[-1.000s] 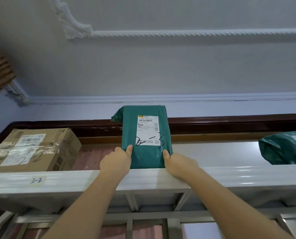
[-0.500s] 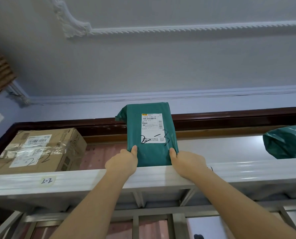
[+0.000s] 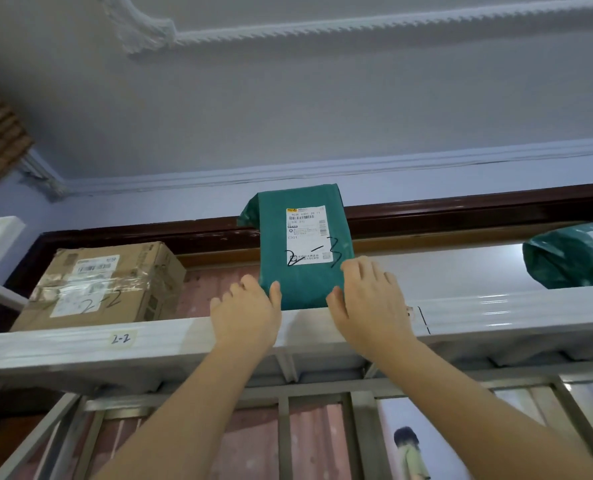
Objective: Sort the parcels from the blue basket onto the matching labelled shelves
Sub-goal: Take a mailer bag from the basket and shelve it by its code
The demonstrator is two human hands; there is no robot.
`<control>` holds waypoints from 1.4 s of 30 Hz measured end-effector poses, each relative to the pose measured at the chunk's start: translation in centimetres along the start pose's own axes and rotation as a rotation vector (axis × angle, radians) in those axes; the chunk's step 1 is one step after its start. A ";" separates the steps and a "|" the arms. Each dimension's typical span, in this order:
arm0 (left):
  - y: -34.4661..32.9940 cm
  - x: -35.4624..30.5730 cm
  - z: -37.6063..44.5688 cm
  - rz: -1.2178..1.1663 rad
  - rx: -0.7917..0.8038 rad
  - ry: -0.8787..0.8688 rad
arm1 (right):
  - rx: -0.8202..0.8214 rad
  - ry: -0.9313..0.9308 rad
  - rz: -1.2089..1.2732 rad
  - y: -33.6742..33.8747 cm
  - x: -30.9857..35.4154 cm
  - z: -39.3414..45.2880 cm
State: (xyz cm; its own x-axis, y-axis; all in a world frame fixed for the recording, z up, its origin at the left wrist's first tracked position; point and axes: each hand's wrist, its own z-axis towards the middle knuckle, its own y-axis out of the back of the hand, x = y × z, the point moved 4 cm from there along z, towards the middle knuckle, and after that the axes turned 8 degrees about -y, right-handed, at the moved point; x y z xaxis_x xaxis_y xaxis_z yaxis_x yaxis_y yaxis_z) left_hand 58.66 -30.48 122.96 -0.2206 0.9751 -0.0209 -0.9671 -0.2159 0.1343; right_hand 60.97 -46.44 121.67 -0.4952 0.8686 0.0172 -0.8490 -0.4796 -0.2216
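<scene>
A green plastic parcel [image 3: 302,247] with a white label and "2-3" handwritten on it stands upright on the top shelf, behind the white front rail [image 3: 184,341]. My left hand [image 3: 246,313] is at its lower left edge; the thumb touches the parcel and the fingers are spread beside it. My right hand [image 3: 367,299] is at the lower right edge with its fingers straightened along the parcel's side. Neither hand curls round the parcel.
A cardboard box [image 3: 101,285] marked "2-2" sits on the shelf to the left, above a "2-2" tag [image 3: 120,338] on the rail. Another green parcel [image 3: 572,258] lies at the far right. A dark wooden frame runs behind the shelf.
Both hands were gripping the parcel's lower edges; their fingers have now loosened and spread. The parcel stands in the same place on the shelf.
</scene>
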 end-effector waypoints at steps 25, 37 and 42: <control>14.7 11.0 -24.0 0.779 0.691 -0.140 | 0.723 0.347 0.524 10.1 23.7 -17.2; 28.6 27.3 -45.4 0.910 1.107 0.100 | 1.165 0.610 0.778 20.8 43.1 -35.8; 33.0 32.8 -57.1 0.890 1.291 0.270 | 1.353 0.756 0.833 26.3 49.2 -45.6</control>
State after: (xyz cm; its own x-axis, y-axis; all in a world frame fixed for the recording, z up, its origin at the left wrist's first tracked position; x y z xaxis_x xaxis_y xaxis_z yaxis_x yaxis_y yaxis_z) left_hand 12.32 -8.50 70.13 -0.7833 0.4990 0.3707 0.1981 -0.3650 0.9097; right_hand 22.71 -10.65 72.26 -0.9847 0.0343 -0.1706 -0.1741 -0.2024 0.9637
